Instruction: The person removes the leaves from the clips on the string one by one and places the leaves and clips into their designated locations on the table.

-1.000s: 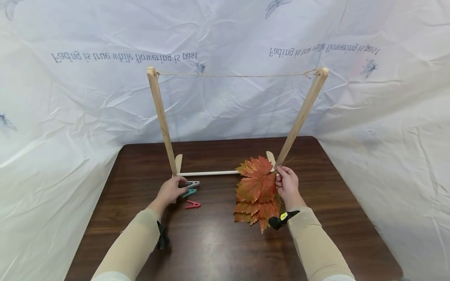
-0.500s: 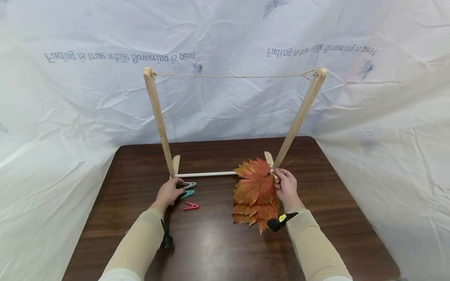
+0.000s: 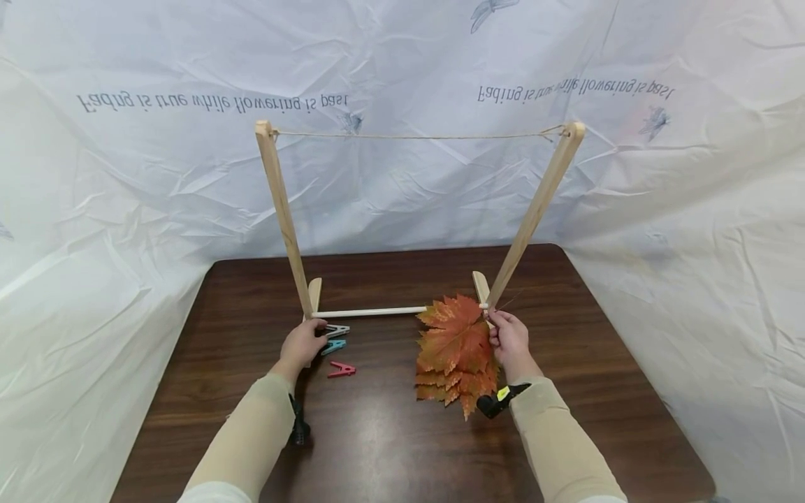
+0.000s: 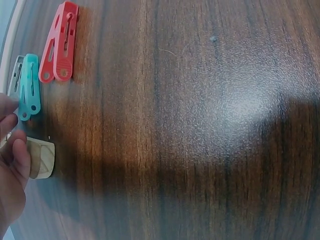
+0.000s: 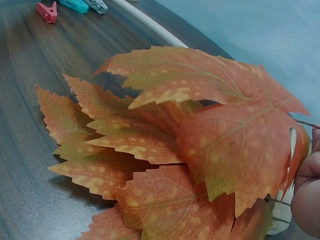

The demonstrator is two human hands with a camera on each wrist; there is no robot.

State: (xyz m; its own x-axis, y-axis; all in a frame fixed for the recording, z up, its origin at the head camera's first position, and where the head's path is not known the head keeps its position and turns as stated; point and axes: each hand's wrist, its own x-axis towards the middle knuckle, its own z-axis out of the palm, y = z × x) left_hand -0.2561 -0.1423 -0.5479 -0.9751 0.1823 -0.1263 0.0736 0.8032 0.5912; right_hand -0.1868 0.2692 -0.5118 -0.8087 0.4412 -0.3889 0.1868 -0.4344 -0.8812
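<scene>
In the head view my left hand (image 3: 304, 346) is at the foot of the left post, its fingertips at the left end of a grey clothespin (image 3: 337, 330), seeming to pinch it. Those fingertips hide that end. A teal clothespin (image 4: 31, 87) lies right beside, and a red clothespin (image 4: 61, 45) sits nearer me. At the right post's foot, my right hand (image 3: 511, 341) pinches the thin stem of an orange-red maple leaf (image 3: 455, 335). More maple leaves (image 5: 110, 135) lie stacked beneath it on the table, overlapping, so their stems are mostly hidden.
A wooden stand has a left post (image 3: 283, 216), a right post (image 3: 537, 209) and a white bottom rod (image 3: 371, 312). Twine (image 3: 409, 136) is tied between the post tops. The dark wooden table (image 3: 390, 447) is backed by a white printed sheet (image 3: 409, 63).
My right hand has come slightly toward me, drawing the top leaf and its stem a little lower. My left hand stays at the grey clothespin. The head view has shifted slightly.
</scene>
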